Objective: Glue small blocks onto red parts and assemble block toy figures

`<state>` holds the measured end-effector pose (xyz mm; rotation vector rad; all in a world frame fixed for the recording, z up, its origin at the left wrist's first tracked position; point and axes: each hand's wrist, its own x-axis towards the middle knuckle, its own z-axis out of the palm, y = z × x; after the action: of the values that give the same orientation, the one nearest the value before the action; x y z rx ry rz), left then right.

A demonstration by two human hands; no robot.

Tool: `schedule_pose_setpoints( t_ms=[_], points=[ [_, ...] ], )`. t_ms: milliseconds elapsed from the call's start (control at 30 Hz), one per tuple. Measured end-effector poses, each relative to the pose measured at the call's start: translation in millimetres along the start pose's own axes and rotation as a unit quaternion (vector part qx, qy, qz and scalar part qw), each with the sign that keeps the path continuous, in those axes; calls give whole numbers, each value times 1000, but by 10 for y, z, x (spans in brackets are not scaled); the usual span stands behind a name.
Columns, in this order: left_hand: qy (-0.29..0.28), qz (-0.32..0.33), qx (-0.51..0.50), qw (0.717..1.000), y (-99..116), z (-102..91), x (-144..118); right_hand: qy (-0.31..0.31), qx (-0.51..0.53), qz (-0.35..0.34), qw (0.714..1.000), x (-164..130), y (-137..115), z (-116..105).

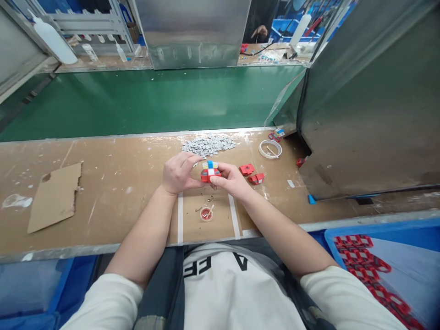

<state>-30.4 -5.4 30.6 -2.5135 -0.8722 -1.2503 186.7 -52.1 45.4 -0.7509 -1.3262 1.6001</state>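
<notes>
Both the left hand [178,173] and right hand [229,179] pinched a red part [210,173] above a small red cap [206,214] of paste, while a blue bin [395,229] held red frames [364,259].

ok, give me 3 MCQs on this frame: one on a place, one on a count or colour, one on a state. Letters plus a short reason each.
1. Where does the pile of small grey pieces lie?
A. on the cardboard sheet
B. on the workbench past the hands
C. in the blue bin

2. How many loose red parts lie just right of the hands?
A. two
B. five
C. none

3. How is the red part held?
A. lying untouched on the bench
B. by the right hand alone
C. between the fingers of both hands

Key: 1 B, the pile sits on the brown workbench just beyond the hands. 2 A, one loose red part and another red part lie there side by side. 3 C, the left hand and the right hand both pinch it above the bench.
</notes>
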Motion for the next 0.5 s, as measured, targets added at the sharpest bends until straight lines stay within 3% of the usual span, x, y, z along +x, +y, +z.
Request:
schedule_pose_setpoints(
  t_ms=[233, 500],
  points=[
    [15, 13, -30, 999, 5, 42, 12, 35, -38, -64, 997, -115, -392, 130],
    [-50, 3, -8, 999, -27, 53, 5, 43, -90, -146, 984, -228, -955, 245]
  ],
)
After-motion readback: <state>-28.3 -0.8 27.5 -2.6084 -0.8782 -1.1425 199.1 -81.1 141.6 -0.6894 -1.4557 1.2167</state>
